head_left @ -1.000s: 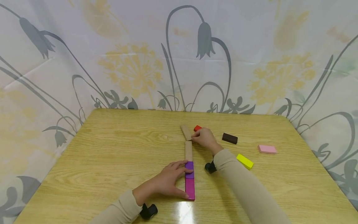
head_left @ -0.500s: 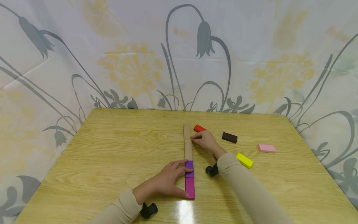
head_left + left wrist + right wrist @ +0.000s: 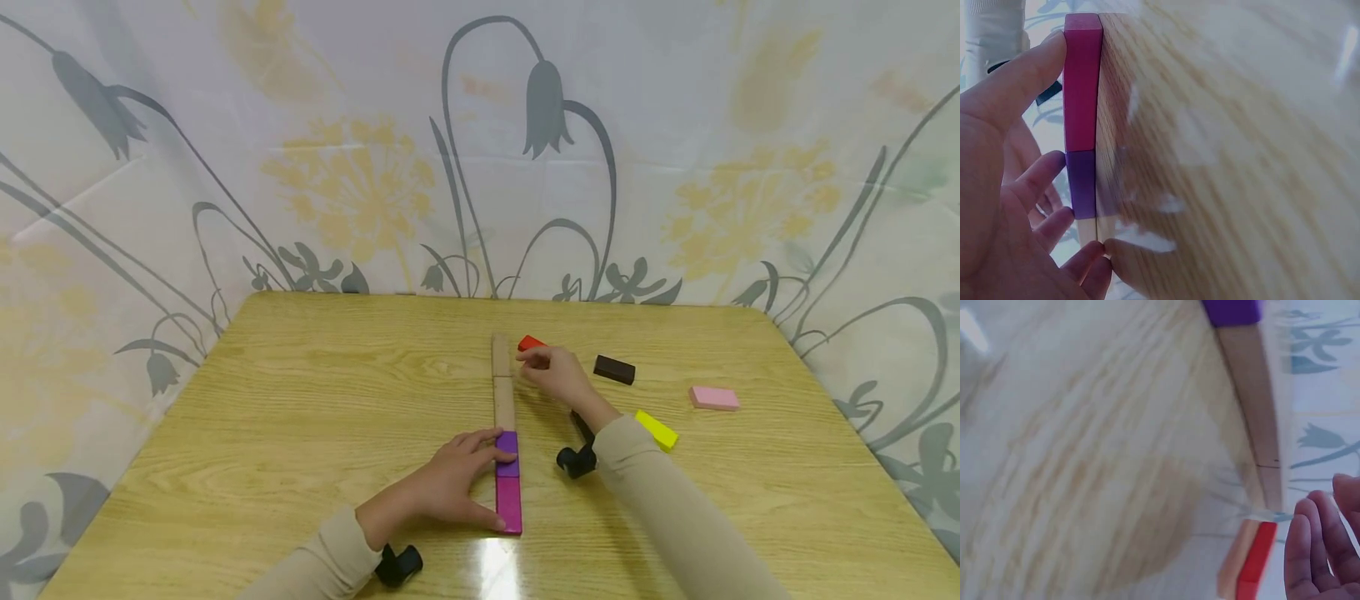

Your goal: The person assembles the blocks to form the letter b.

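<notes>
Four parts of one straight row lie end to end on the table: a magenta block (image 3: 509, 504) nearest, then a purple block (image 3: 507, 469), a near plain wooden block (image 3: 505, 406) and a far plain wooden block (image 3: 501, 356). My left hand (image 3: 450, 482) rests along the row's left side. Its thumb touches the magenta block and its spread fingers touch the purple one and the wood beyond, as the left wrist view shows. My right hand (image 3: 558, 375) is just right of the far wooden block, apart from it and holding nothing. Behind its fingers, a red block (image 3: 1256, 562) is partly hidden.
To the right on the wooden table (image 3: 337, 367) lie a dark brown block (image 3: 614, 369), a pink block (image 3: 715, 398) and a yellow block (image 3: 656, 431), partly behind the right sleeve. A flower-patterned cloth (image 3: 337, 167) stands behind the table.
The far wooden block, tilted leftward a second ago, has swung into line and meets the near wooden one. My right hand has since drawn off slightly right. My left hand stays put.
</notes>
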A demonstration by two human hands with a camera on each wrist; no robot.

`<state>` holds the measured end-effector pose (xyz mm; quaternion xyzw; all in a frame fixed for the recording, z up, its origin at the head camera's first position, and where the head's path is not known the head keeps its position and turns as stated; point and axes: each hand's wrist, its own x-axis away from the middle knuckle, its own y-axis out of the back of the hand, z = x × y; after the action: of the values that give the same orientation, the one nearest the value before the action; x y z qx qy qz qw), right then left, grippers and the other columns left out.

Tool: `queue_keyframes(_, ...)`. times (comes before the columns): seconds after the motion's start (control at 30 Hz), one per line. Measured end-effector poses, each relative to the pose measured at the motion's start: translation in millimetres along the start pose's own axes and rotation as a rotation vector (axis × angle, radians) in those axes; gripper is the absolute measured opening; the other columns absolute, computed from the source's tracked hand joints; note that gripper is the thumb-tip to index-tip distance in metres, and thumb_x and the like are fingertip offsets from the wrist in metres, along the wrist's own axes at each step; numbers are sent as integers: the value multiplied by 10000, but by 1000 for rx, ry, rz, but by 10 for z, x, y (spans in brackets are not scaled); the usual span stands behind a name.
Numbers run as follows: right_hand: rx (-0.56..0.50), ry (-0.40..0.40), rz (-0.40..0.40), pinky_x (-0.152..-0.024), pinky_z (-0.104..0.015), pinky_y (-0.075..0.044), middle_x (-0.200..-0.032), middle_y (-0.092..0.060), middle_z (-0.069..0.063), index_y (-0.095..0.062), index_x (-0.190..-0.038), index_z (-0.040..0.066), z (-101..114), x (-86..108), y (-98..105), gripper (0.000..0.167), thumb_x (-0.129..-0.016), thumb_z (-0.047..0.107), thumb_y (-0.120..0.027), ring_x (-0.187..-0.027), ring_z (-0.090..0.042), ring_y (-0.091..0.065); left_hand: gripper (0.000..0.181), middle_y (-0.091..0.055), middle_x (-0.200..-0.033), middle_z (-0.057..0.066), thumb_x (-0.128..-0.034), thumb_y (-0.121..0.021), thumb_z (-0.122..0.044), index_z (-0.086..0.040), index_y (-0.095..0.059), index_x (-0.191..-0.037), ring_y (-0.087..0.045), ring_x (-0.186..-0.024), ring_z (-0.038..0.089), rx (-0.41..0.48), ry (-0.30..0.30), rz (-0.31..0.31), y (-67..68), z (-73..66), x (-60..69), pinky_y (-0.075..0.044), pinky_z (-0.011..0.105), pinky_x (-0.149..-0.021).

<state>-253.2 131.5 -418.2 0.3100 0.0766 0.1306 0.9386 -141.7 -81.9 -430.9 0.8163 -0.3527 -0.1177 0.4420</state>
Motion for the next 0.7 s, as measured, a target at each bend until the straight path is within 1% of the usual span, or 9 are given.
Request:
queue_keyframes(0.17,-37,12,-29,-740,-377,-510,-956,-648,-105,-649,-1114,-16,18,58,80,254,-886,95,-634,-876,-254,-609,767,-207,-1516,36,-736,-717,-544,-225,-442,-1378,-219,-1347,283,6,-4,-6,-10,9,3,-224,504,-1059)
queue_keyframes(0.43,-60,35,-56,-731,-373,-506,-952,-646,-90,-643,-1107,-16,-16,217,200,255,-881,102,-643,-864,-242,-605,780,-188,-1523,28,-731,-730,-527,-237,-431,-1391,-197,-1356,292,27,-7,-6,-14,15,8,-202,512,-1065)
queue_keyframes(0.7,-79,54,-78,-724,-329,-511,-934,-649,-83,-645,-1096,-19,-73,373,291,252,-862,74,-661,-844,-227,-609,778,-196,-1520,36,-730,-730,-528,-235,-435,-1387,-207,-1350,298,27,-12,-6,0,10,13,-210,512,-1061)
